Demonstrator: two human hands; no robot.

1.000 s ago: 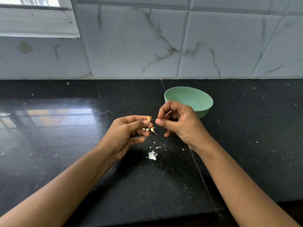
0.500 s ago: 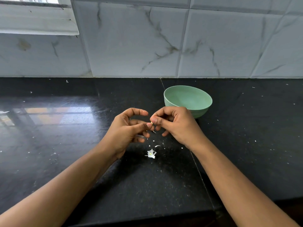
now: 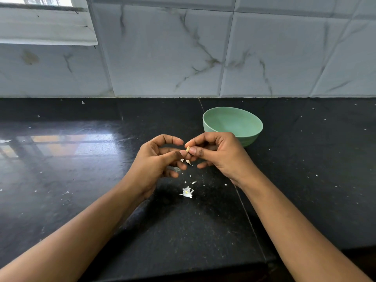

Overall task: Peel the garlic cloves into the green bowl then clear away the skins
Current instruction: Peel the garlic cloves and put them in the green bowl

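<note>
A black speckled stone countertop [image 3: 81, 200] runs along a wall of grey-veined marble-look tiles [image 3: 162, 53], with a white window ledge [image 3: 44, 27] at the upper left and the window's bright reflection [image 3: 75, 145] on the polished stone below it. The left hand [image 3: 154, 161] is held above the middle of the counter with its fingers curled, and its thumb tip presses against a small garlic clove [image 3: 187, 149] while the forefinger arches over it. The clove sits between the two hands, in the air above the counter, with a loose flap of skin [image 3: 189, 162] hanging under it. Straight below, on the stone, lies a small white heap of peeled skins [image 3: 187, 192] with tiny flakes scattered round it. The right hand [image 3: 219, 153] meets the left, pinching the same clove between thumb and forefinger, the other fingers tucked in. Just behind this hand stands the green bowl [image 3: 234, 123], upright, its near wall partly hidden by the knuckles.
</note>
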